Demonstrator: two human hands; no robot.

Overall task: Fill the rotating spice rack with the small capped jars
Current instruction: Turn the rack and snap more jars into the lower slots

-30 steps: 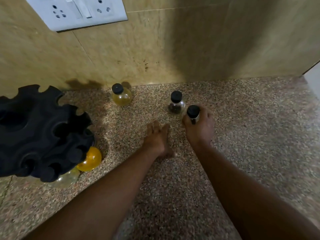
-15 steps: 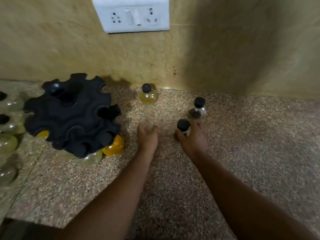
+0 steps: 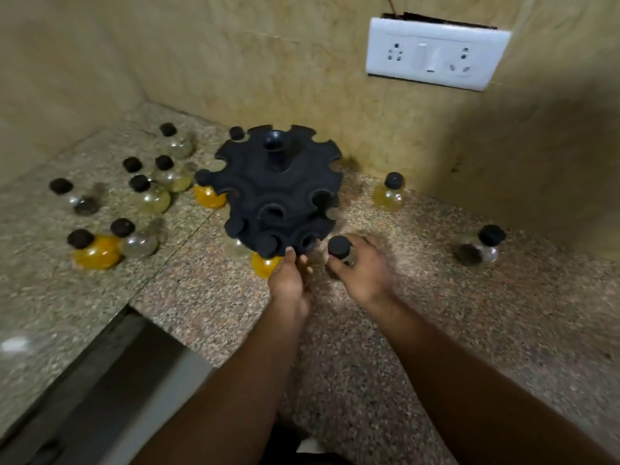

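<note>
One black spice rack (image 3: pixel 275 193) is standing; roughly fourteen capped jars (image 3: pixel 389 193) are showing; two hands (image 3: pixel 292 280) are reaching.

Dim, warm indoor light falls on the speckled counter (image 3: pixel 436 330) in front of me. A broad soft shadow darkens the tiled wall (image 3: pixel 553 146) at upper right. My right hand (image 3: pixel 360 273) is smeared with motion blur, and the whole view looks slightly soft. The wide lens bends the wall lines and the white socket plate (image 3: pixel 436 57) near the edges
</note>
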